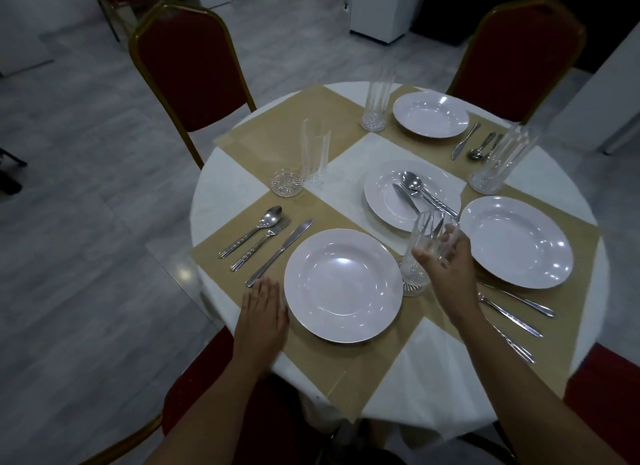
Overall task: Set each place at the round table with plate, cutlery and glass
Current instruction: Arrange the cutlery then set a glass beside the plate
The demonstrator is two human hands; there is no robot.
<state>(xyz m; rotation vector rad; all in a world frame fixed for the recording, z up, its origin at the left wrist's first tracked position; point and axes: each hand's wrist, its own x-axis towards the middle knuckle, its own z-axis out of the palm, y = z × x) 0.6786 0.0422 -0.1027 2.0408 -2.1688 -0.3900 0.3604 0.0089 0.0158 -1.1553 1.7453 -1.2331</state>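
Fingers of your right hand (445,257) curl round a glass (424,253) just right of the near plate (343,284). Your left hand (263,312) lies flat, fingers straight, beside that plate's left rim.

Head cam, one view only: looks fwd and steeply down, close over round table (221,187), far chairs at 12.

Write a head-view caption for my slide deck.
Right hand sets a glass beside the near plate; left hand rests flat.
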